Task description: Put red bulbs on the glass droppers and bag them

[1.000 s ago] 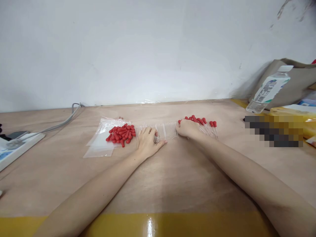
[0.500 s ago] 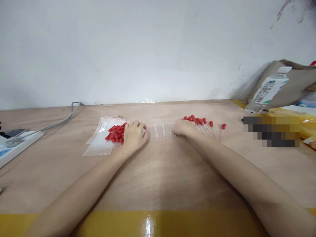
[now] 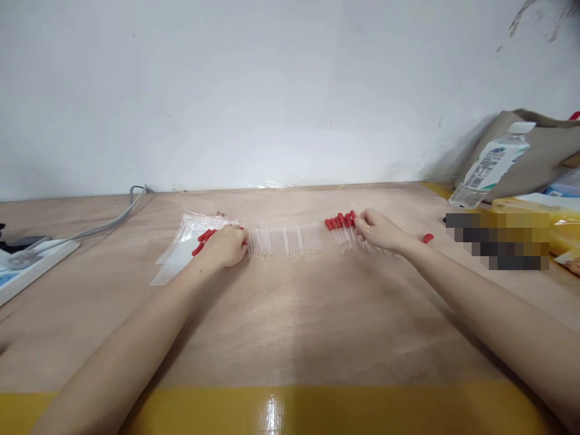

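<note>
My left hand (image 3: 229,246) is closed over the pile of red rubber bulbs (image 3: 203,240), with a red bulb (image 3: 245,237) at its fingertips. To its right lies a row of clear thin glass tubes (image 3: 287,240), side by side. My right hand (image 3: 378,231) is beside a group of red-bulbed droppers (image 3: 338,225), partly covering them. Its thumb and fingers are pinched, and a thin clear tube seems to stick up from them. Past my right wrist shows one separate red bulb (image 3: 428,238); my arm hides what lies below it.
Clear plastic zip bags (image 3: 172,257) lie under the bulbs. A white power strip (image 3: 36,266) with a grey cable (image 3: 113,220) is at the left. A water bottle (image 3: 492,166), a grey bag (image 3: 548,145) and a yellow package (image 3: 521,211) stand at the right. Behind the table rises a white wall (image 3: 290,90).
My right hand has moved right, from the end of the tube row to the droppers. My left hand has shifted left and its fingers have closed. The separate bulb now sits farther right.
</note>
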The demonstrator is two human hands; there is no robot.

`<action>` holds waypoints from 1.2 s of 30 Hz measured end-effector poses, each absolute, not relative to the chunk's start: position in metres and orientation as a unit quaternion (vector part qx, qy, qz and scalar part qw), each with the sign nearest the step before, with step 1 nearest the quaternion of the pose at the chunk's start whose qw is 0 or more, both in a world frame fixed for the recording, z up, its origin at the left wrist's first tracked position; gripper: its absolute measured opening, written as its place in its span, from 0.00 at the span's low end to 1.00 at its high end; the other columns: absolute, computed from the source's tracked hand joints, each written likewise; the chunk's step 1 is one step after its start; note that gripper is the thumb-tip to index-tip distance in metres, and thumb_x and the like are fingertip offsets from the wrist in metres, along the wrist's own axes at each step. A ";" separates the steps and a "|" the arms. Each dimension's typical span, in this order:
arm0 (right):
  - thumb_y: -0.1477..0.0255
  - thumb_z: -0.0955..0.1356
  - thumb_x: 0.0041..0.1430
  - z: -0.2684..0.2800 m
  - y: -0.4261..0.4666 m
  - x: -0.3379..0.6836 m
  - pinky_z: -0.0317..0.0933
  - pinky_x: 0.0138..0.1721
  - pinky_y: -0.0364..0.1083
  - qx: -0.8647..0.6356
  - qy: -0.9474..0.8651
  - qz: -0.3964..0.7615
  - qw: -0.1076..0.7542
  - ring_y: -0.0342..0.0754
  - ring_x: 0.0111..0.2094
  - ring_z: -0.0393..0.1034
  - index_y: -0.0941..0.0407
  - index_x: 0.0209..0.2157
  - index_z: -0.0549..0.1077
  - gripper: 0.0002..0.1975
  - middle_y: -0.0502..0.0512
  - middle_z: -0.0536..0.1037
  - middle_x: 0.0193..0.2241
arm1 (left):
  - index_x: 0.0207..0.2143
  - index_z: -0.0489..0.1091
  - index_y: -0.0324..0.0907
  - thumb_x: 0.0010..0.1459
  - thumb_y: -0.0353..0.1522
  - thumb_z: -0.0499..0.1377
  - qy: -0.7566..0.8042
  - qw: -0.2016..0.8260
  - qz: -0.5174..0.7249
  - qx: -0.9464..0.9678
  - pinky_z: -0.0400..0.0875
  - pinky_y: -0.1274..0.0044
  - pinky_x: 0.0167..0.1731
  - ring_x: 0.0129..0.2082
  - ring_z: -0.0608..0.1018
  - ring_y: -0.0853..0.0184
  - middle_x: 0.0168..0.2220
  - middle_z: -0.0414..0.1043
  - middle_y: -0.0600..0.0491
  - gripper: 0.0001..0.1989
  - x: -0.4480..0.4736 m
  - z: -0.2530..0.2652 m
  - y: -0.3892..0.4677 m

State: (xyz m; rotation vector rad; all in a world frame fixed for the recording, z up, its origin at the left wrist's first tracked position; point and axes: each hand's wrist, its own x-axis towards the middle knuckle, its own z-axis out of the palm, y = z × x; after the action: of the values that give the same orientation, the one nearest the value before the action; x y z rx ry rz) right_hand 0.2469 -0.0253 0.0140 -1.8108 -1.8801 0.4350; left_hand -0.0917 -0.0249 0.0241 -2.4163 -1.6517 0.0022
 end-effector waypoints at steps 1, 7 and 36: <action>0.70 0.58 0.55 0.010 -0.026 0.255 0.56 0.27 0.40 -0.657 -0.686 0.150 0.274 0.43 0.26 0.64 0.59 0.32 0.65 0.09 0.53 0.72 0.25 | 0.22 0.67 0.41 0.50 0.26 0.50 -0.565 0.120 -0.001 -0.816 0.65 0.72 0.30 0.32 0.73 0.59 0.30 0.70 0.47 0.08 -0.090 0.024 -0.026; 0.73 0.56 0.56 -0.006 -0.041 0.303 0.60 0.37 0.49 -0.699 -0.642 -0.059 0.309 0.54 0.38 0.69 0.62 0.50 0.60 0.19 0.64 0.73 0.36 | 0.30 0.66 0.39 0.57 0.29 0.45 -0.568 0.165 -0.031 -0.805 0.65 0.70 0.30 0.34 0.73 0.57 0.33 0.70 0.44 0.11 -0.084 0.025 -0.029; 0.53 0.52 0.61 -0.046 0.017 0.284 0.56 0.31 0.44 -0.472 -0.721 0.153 0.484 0.44 0.26 0.59 0.54 0.25 0.59 0.21 0.50 0.65 0.24 | 0.38 0.60 0.40 0.62 0.32 0.45 -0.337 -0.056 -0.305 -0.889 0.65 0.76 0.32 0.30 0.70 0.68 0.31 0.66 0.52 0.07 -0.025 -0.023 -0.070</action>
State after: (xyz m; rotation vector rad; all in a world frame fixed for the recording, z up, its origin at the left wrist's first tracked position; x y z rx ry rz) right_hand 0.2839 0.0172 -0.0463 -1.1486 -1.7567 0.3735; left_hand -0.0247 -0.0700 -0.0235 -2.8972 -1.0982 -0.9935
